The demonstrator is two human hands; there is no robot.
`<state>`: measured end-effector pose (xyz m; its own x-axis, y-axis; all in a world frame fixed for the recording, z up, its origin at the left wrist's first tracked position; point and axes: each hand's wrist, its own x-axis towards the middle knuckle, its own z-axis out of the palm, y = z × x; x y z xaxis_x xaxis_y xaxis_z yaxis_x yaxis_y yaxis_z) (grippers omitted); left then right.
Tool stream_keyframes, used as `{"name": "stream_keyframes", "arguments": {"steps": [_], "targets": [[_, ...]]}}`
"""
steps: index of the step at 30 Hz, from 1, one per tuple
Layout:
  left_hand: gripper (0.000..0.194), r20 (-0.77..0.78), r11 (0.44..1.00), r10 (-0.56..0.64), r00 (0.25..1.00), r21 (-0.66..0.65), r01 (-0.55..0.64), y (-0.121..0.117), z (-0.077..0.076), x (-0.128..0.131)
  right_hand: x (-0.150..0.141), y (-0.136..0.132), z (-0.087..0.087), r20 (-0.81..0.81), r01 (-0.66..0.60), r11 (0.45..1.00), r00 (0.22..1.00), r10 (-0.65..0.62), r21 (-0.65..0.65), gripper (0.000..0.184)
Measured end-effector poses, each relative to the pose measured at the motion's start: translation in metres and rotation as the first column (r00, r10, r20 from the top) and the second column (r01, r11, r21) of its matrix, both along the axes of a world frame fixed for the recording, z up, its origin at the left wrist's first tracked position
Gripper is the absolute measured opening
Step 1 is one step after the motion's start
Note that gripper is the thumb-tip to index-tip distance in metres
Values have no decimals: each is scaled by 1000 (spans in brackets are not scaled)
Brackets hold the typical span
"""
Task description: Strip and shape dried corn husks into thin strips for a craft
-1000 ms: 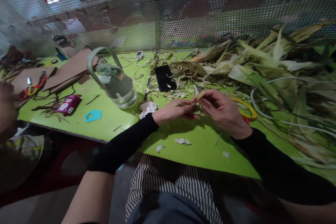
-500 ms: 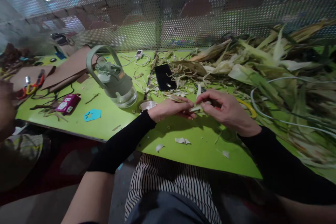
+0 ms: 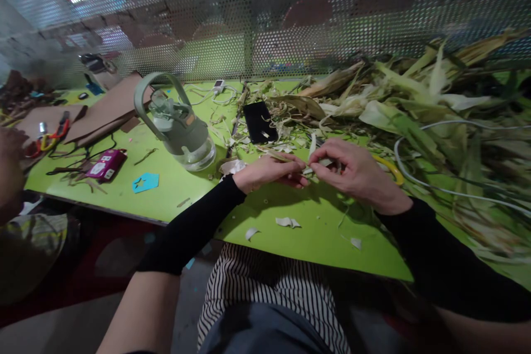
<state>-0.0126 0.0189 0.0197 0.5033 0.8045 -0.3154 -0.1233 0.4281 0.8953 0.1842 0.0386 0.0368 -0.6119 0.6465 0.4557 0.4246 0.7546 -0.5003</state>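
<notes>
Over the green table (image 3: pixel 244 235), my left hand (image 3: pixel 276 170) is closed in a pinch on a narrow piece of corn husk (image 3: pixel 279 156), part of which pokes out above the fingers. My right hand (image 3: pixel 346 171) meets it fingertip to fingertip, thumb and forefinger pressed together on a husk strip (image 3: pixel 312 145) that stands up pale between the hands. Where the two pieces join is hidden by my fingers. White husk scraps (image 3: pixel 287 222) lie on the table in front of my hands.
A heap of corn husks (image 3: pixel 406 99) covers the right side. A black phone (image 3: pixel 260 121), a green water bottle (image 3: pixel 186 133), a purple box (image 3: pixel 107 165) and a blue paper tag (image 3: pixel 145 182) lie leftward. Yellow-handled scissors (image 3: pixel 392 170) sit beside a white cable (image 3: pixel 446 192). Another person's hand (image 3: pixel 10 166) shows at left.
My right hand has moved slightly right and turned, its fingertips now pinched beside my left hand. A pale husk strip now stands up between the hands. My left hand has shifted slightly left.
</notes>
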Motion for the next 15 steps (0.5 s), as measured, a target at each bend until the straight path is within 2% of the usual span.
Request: {"name": "stream_keyframes", "arguments": {"steps": [10, 15], "targets": [[3, 3, 994, -103, 995, 29, 103, 4, -2, -6, 2, 0, -2, 34, 25, 999, 999, -24, -25, 10], [5, -25, 992, -125, 992, 28, 126, 5, -2, -7, 3, 1, -1, 54, 22, 999, 998, -20, -32, 11]]}}
